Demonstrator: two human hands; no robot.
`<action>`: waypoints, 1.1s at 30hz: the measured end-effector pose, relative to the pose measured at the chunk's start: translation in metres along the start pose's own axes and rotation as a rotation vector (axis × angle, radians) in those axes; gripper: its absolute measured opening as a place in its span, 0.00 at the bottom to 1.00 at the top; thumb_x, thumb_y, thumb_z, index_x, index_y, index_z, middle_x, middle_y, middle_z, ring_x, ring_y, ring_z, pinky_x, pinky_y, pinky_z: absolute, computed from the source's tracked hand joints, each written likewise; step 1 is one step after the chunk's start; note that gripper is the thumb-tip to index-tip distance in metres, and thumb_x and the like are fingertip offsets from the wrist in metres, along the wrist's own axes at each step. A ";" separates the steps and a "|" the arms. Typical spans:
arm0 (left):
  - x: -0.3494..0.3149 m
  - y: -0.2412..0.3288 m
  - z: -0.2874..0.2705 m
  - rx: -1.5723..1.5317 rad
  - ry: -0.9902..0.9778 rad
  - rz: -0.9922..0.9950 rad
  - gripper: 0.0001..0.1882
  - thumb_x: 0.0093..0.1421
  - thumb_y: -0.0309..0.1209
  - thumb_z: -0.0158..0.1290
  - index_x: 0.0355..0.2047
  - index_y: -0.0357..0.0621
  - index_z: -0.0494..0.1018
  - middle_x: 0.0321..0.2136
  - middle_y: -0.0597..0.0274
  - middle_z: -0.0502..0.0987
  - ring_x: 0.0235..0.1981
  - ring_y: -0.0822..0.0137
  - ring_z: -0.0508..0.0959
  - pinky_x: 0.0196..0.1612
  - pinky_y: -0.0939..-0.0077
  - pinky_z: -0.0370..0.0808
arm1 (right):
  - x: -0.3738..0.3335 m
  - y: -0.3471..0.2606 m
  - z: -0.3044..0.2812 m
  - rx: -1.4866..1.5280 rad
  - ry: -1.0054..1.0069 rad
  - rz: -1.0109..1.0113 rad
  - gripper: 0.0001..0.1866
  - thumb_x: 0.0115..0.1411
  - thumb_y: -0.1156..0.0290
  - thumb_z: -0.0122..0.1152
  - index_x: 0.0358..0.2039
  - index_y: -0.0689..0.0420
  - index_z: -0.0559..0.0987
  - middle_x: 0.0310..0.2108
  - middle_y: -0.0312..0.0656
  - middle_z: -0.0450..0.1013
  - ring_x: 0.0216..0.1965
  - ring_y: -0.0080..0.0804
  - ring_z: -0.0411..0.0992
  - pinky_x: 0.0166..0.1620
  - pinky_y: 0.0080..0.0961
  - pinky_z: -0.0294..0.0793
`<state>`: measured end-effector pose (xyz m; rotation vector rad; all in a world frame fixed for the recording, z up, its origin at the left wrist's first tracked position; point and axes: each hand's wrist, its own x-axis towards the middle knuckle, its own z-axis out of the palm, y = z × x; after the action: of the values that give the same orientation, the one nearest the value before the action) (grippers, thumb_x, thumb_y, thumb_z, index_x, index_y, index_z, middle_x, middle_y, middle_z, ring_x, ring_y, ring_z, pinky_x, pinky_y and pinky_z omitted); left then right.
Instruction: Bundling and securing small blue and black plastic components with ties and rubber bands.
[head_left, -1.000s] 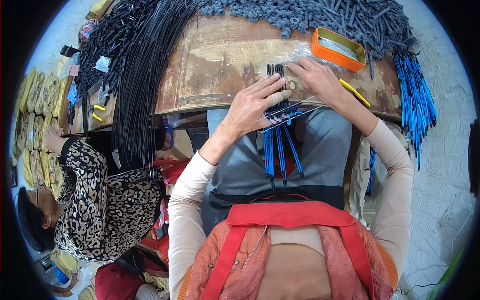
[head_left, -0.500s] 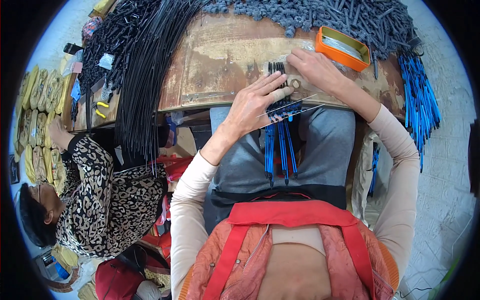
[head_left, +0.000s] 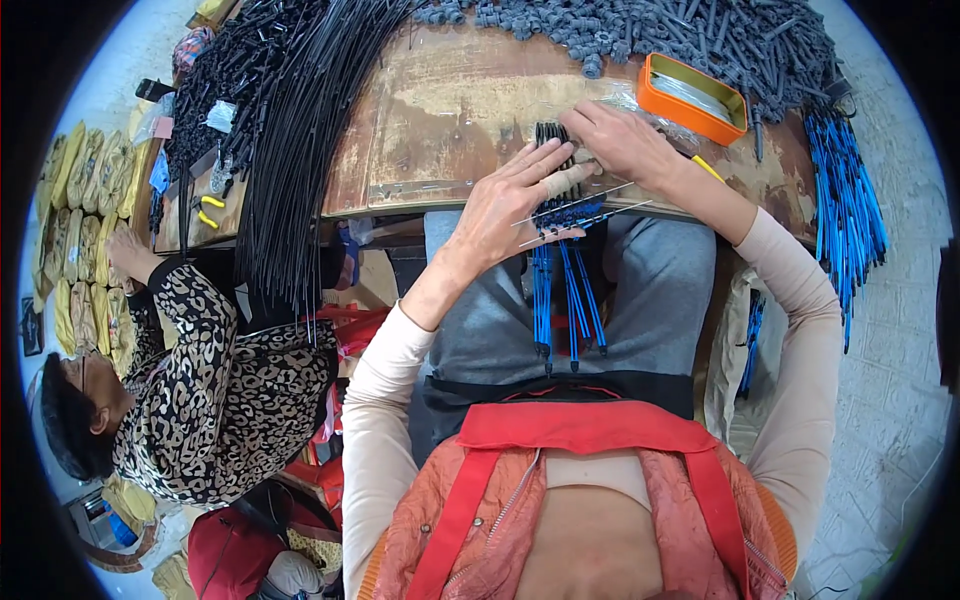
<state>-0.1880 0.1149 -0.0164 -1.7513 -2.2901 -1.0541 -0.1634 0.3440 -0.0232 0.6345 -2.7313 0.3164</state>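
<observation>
A row of slim blue and black rods (head_left: 543, 310) hangs over the table's near edge toward my lap, black upper ends on the wood. Across them my left hand (head_left: 505, 205) lies with its fingers over the rods and its thumb lower down, gripping them; a tan wrap covers one finger. Thin metal wires (head_left: 618, 211) cross the rods beside that thumb. My right hand (head_left: 625, 145) is closed, fingertips pinched together beside the rods' black ends; what they hold is hidden. Beyond the right wrist a yellow handle (head_left: 708, 168) shows; I cannot tell whether it is held.
An orange tin (head_left: 738, 128) of thin wires stands at right, before a heap of grey plastic parts (head_left: 700, 35). Long black rods (head_left: 290, 130) overhang the table's left side, near yellow-handled pliers (head_left: 208, 213). Blue rods (head_left: 845, 190) hang at right. A co-worker (head_left: 220, 400) sits at left.
My right hand has shifted slightly left, bringing its fingertips close against the rods' black ends. The yellow handle has come into sight beyond my wrist. The left hand keeps its place.
</observation>
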 end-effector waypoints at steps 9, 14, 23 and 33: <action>-0.001 -0.005 0.001 0.038 -0.052 0.037 0.33 0.51 0.44 0.64 0.59 0.57 0.71 0.60 0.54 0.68 0.63 0.51 0.65 0.65 0.58 0.64 | 0.000 0.004 -0.001 0.042 -0.015 0.005 0.13 0.54 0.75 0.55 0.41 0.58 0.69 0.36 0.47 0.68 0.38 0.52 0.72 0.37 0.42 0.73; 0.006 -0.005 0.001 0.033 -0.057 0.080 0.33 0.52 0.45 0.63 0.59 0.58 0.70 0.60 0.54 0.68 0.63 0.51 0.66 0.65 0.58 0.63 | 0.001 0.009 0.000 0.037 -0.010 -0.033 0.16 0.55 0.75 0.54 0.45 0.58 0.69 0.38 0.47 0.69 0.40 0.51 0.73 0.39 0.42 0.74; 0.001 -0.010 0.005 0.028 -0.050 0.079 0.36 0.50 0.48 0.63 0.60 0.59 0.69 0.60 0.53 0.68 0.62 0.51 0.66 0.66 0.56 0.62 | -0.003 0.010 -0.008 -0.115 -0.110 0.028 0.20 0.57 0.72 0.53 0.51 0.57 0.69 0.42 0.46 0.71 0.44 0.49 0.73 0.41 0.42 0.75; 0.003 -0.008 0.000 -0.001 -0.078 0.057 0.39 0.48 0.51 0.63 0.61 0.64 0.67 0.62 0.55 0.65 0.63 0.51 0.64 0.66 0.57 0.62 | 0.003 0.007 -0.021 0.044 -0.153 0.053 0.24 0.55 0.76 0.56 0.54 0.52 0.73 0.39 0.46 0.71 0.38 0.50 0.74 0.39 0.41 0.75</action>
<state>-0.1961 0.1166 -0.0187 -1.8779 -2.2689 -0.9951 -0.1637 0.3549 -0.0039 0.6223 -2.8990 0.3551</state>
